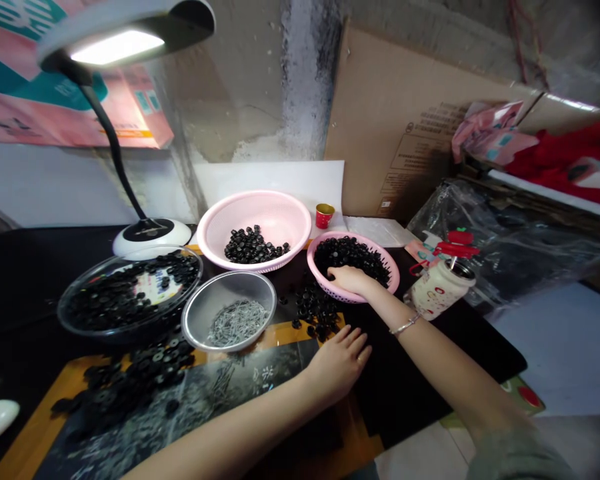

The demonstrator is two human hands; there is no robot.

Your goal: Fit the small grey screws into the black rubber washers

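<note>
The black parts (355,257) fill the small basket (394,275), right of the mat's middle; the right hand (349,279) dips in over the near rim, fingers bent down among them; whether it pinches one, I cannot tell, as the tips are hidden; the left hand (337,363) lies palm down, fingers loosely spread, just beside the loose heap (316,307). For a clean reach, the wrist is best kept high and light over the rim, since leaning on it could tip the basket; small grabs should spill less; the left fingers, so near the heap, do well to stay light. Left of the heap stands the bowl (193,327) of pins (237,323); behind it, the big basket (280,207); farther left, the tray (65,320) under the lamp (150,233).
</note>
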